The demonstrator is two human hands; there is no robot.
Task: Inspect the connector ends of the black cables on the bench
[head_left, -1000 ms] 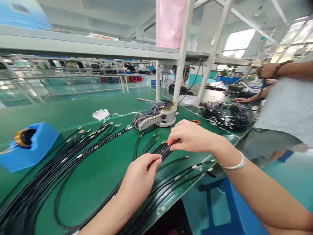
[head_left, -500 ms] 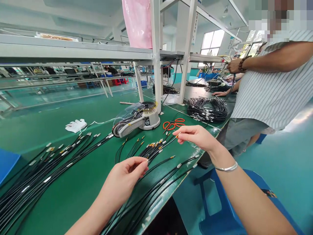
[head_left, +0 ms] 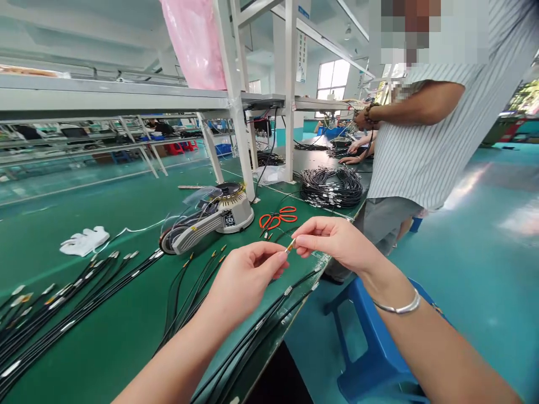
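We are pinching the yellow-banded cable end point(head_left: 290, 246) between our left hand point(head_left: 243, 276) and right hand point(head_left: 338, 242), above the workbench point(head_left: 120, 325) near its right edge, ideally keeping both grips light and aligned.

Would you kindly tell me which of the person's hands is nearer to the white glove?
Left. The left hand is to the right of the white glove; the right hand is farther right, beyond the left hand.

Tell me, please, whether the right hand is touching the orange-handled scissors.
Apart. The head view shows a strip of green tabletop between the right hand and the orange-handled scissors.
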